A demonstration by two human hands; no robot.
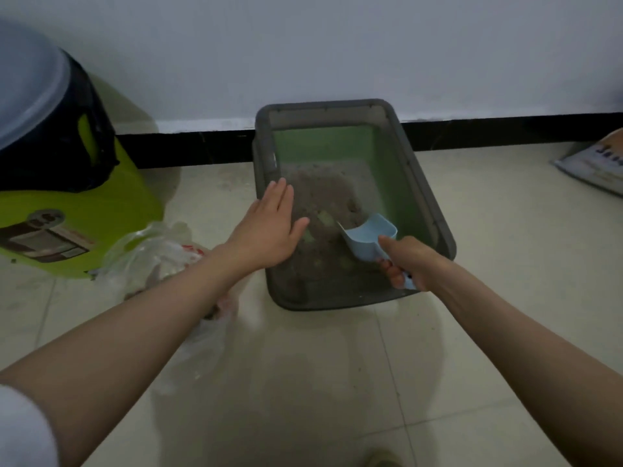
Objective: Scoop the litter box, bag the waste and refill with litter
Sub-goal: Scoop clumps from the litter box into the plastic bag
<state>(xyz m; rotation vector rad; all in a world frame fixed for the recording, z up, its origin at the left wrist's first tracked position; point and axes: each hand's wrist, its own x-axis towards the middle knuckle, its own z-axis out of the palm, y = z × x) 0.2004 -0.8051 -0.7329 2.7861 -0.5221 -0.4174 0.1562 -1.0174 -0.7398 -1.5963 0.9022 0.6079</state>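
Observation:
A grey litter box (435,203) with a green inner wall stands on the tiled floor against the wall, holding brownish litter (323,197). My right hand (409,264) grips the handle of a light blue scoop (367,237), whose mouth points into the litter. My left hand (269,227) is flat with straight fingers over the box's left rim, holding nothing. A clear plastic bag (155,254) lies crumpled on the floor left of the box, partly under my left forearm.
A lime-green bin (84,210) with a dark top and a pale lid stands at the far left. A printed bag (600,166) lies at the right edge by the black baseboard (188,146). Open tiles stretch in front of the box.

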